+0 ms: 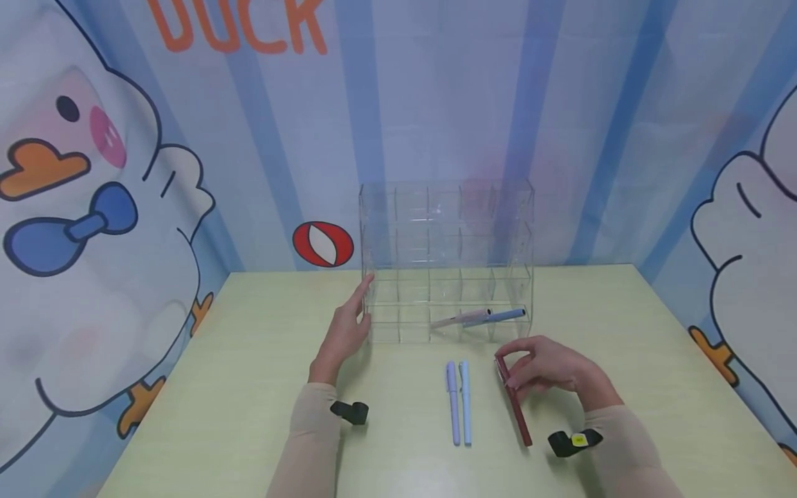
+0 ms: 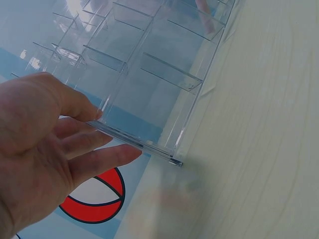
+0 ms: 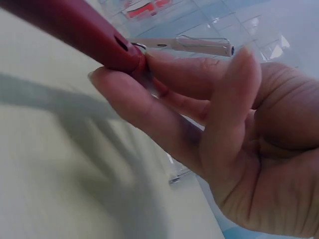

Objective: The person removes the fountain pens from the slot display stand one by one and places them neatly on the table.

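Note:
A clear acrylic rack [image 1: 428,304] with rows of small compartments stands at the back of the table. My left hand [image 1: 342,335] grips its left side panel [image 2: 134,142], thumb on one face and fingers on the other. At the right front, my right hand [image 1: 548,366] pinches a dark red pen [image 1: 518,415] near its upper end between thumb and fingers. In the right wrist view the pen's [image 3: 84,35] far end runs out of frame. A pale pink pen [image 1: 463,318] and a blue pen [image 1: 506,316] lie slanted in the rack's lowest row.
A lavender pen [image 1: 454,408] and a light blue pen [image 1: 466,408] lie side by side on the pale wooden table [image 1: 249,387], left of the red one. Behind the rack hangs a blue striped cloth [image 1: 436,104] printed with ducks.

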### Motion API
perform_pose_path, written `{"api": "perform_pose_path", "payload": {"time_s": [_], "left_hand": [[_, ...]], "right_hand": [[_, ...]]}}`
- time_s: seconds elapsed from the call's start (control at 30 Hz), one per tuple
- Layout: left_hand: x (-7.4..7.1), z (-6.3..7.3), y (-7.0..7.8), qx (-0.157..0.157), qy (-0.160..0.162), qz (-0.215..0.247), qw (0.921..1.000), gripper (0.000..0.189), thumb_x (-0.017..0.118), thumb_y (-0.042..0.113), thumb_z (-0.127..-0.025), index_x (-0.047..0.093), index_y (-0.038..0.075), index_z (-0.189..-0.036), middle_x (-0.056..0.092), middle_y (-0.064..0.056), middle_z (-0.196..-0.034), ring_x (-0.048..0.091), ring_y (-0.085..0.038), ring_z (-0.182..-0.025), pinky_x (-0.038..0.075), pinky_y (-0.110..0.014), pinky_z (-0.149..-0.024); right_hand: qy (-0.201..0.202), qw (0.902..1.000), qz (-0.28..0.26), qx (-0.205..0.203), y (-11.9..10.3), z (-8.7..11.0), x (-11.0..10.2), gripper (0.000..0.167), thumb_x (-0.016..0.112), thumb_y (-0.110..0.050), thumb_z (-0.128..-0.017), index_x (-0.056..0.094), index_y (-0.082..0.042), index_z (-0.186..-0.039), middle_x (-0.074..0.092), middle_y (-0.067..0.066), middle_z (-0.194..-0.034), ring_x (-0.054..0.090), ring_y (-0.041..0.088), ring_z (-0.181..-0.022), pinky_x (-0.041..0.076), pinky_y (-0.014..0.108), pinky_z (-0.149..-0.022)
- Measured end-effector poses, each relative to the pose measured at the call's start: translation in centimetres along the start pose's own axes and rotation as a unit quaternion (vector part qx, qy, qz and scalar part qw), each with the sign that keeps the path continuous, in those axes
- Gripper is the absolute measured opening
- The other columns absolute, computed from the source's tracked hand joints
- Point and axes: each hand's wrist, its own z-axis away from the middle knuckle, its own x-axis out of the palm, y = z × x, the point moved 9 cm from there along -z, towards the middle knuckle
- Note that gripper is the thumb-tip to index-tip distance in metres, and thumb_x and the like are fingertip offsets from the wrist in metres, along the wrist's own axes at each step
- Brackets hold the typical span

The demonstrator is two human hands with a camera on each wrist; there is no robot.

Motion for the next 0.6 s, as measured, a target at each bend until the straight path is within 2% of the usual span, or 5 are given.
{"api": "perform_pose_path", "payload": {"time_s": [0.27,0.6], "left_hand": [[-0.1,0.0,-0.1,-0.003,0.001,-0.006,1.0000,0.079,0.054,-0.006,-0.097,0.023,0.030,-0.160,0.034,-0.012,-0.159,0.039,-0.031,-0.141,0.039,-0.044,-0.112],[0.0,0.2,-0.1,-0.007,0.000,0.000,1.0000,0.078,0.054,-0.004,-0.097,0.024,0.032,-0.160,0.035,-0.014,-0.159,0.040,-0.033,-0.141,0.039,-0.045,-0.112]], "right_hand": [[-0.014,0.9993,0.034,-0.003,0.5,-1.0,1.4,0.059,0.075,0.002,-0.082,0.052,0.007,-0.136,0.072,0.020,-0.091,0.073,0.030,-0.070,0.059,0.030,-0.054],[0.038,0.9989,0.029,-0.001,0.0,-1.7,2.3,0.062,0.075,0.002,-0.081,0.050,0.007,-0.138,0.072,0.018,-0.082,0.071,0.025,-0.063,0.056,0.026,-0.051]]}}
